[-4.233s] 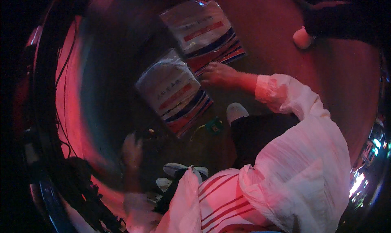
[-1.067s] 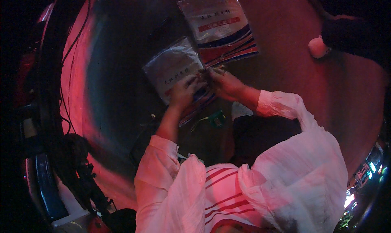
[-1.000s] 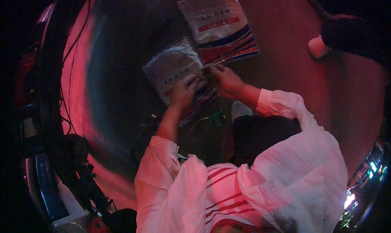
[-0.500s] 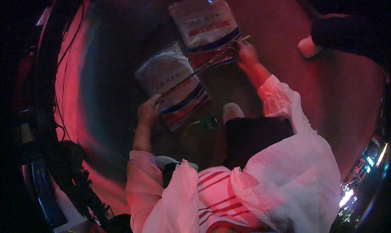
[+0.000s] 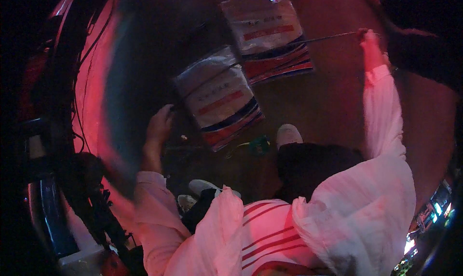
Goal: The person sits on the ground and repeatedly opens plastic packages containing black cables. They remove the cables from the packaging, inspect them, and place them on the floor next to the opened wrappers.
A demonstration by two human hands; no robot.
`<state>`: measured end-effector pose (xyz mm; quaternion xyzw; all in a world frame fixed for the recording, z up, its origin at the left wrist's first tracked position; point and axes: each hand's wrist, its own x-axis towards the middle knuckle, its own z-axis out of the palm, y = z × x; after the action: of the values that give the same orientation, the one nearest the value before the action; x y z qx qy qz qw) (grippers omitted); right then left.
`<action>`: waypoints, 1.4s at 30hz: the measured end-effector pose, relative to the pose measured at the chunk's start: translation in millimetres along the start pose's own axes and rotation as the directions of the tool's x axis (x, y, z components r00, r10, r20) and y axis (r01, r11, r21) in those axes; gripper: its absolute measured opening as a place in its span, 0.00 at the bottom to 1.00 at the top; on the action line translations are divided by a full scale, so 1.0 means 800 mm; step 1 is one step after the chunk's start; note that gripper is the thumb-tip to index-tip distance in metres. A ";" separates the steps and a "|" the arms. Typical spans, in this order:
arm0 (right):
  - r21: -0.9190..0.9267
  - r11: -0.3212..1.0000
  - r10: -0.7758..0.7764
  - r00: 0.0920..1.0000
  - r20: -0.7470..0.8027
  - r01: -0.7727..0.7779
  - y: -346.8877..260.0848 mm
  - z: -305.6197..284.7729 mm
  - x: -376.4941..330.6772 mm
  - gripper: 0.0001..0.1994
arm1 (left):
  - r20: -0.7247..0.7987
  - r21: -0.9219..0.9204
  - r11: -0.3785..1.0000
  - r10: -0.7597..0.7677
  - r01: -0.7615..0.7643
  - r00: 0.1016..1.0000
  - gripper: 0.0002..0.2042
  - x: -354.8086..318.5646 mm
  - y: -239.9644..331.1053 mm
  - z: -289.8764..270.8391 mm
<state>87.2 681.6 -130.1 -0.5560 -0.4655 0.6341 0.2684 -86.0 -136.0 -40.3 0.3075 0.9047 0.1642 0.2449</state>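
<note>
Cord (image 5: 270, 52): a thin line is seen stretched taut between the two hands; its long axis runs from lower left to upper right, rising toward the right hand, and it passes over both sacks.
Left hand (image 5: 159, 126): it is held at the left edge of the near sack; the fingers are curled together at the cord's lower end, though the pinch itself is too dim to be made out.
Right hand (image 5: 370, 47): the arm is stretched far out to the upper right; the grip is closed on the cord's upper end.
Near sack (image 5: 219, 95): it lies flat on the floor, white with red and dark stripes, tilted.
Far sack (image 5: 270, 32): it is laid just beyond the near one, of the same kind.
Shoe (image 5: 288, 134): a pale toe is seen below the near sack.
</note>
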 end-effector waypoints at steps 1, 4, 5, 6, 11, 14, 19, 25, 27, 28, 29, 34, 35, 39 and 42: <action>0.026 0.994 0.102 0.994 0.046 -0.103 0.052 0.062 -0.040 0.14 | 0.056 0.036 0.983 -0.180 0.178 0.982 0.14 -0.041 0.001 -0.031; -0.082 0.995 0.071 0.994 0.089 -0.064 0.008 0.064 -0.041 0.18 | 0.169 -0.123 0.912 -0.370 0.392 0.913 0.15 -0.027 0.015 -0.036; -0.236 0.968 -0.065 0.995 0.070 0.080 0.041 0.093 -0.066 0.17 | 0.204 -0.197 0.861 -0.432 0.469 0.879 0.16 -0.026 0.013 -0.026; -0.404 0.886 -0.232 0.972 0.036 0.227 0.055 0.106 -0.086 0.18 | 0.238 -0.282 0.806 -0.466 0.520 0.852 0.16 -0.013 0.012 -0.014; -0.314 0.045 -0.594 0.278 0.755 0.948 0.148 0.208 -0.284 0.15 | 0.101 -0.037 0.852 -0.517 0.523 0.850 0.16 -0.004 0.002 0.030; 0.025 -0.065 -0.361 -0.047 0.931 0.998 0.189 0.250 -0.408 0.20 | -0.106 0.079 0.882 -0.455 0.464 0.884 0.14 0.003 0.028 0.031; 0.288 0.126 -0.309 -0.239 0.921 0.949 0.187 0.295 -0.583 0.23 | -0.125 0.128 0.862 -0.477 0.491 0.870 0.11 0.002 0.119 -0.004; 0.332 0.291 -0.023 -0.340 0.940 0.897 0.175 0.311 -0.623 0.20 | -0.014 0.219 0.882 -0.424 0.417 0.905 0.09 -0.020 0.185 -0.032; 0.290 0.417 0.069 -0.348 0.935 0.861 0.173 0.300 -0.621 0.17 | -0.030 0.128 0.918 -0.375 0.376 0.927 0.08 -0.027 0.197 -0.042; 0.253 0.467 0.116 -0.343 0.932 0.847 0.168 0.289 -0.615 0.15 | 0.030 0.103 0.955 -0.282 0.278 0.959 0.08 -0.028 0.200 -0.046; 0.300 0.509 0.060 -0.381 0.923 0.807 0.154 0.280 -0.618 0.14 | 0.085 0.074 0.978 -0.201 0.195 0.976 0.07 -0.036 0.198 -0.054; 0.408 0.588 0.064 -0.542 0.838 0.699 0.089 0.218 -0.630 0.08 | 0.430 -0.090 0.984 0.178 -0.155 0.885 0.07 -0.051 0.243 -0.099; 0.450 0.551 0.079 -0.580 0.811 0.703 0.086 0.207 -0.632 0.08 | 0.466 -0.145 0.962 0.272 -0.231 0.842 0.07 -0.055 0.248 -0.101; 0.477 0.524 0.202 -0.647 0.735 0.706 0.098 0.179 -0.641 0.06 | 0.648 -0.076 0.916 0.346 -0.394 0.678 0.09 -0.050 0.260 -0.085; 0.434 0.510 0.379 -0.647 0.662 0.742 0.095 0.172 -0.651 0.06 | 0.811 -0.044 0.858 0.330 -0.512 0.483 0.09 -0.047 0.273 -0.074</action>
<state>93.0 162.9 32.4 0.4664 -0.7553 0.3675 -0.2774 11.2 -3.2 119.3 0.5839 0.6056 -0.0287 0.5399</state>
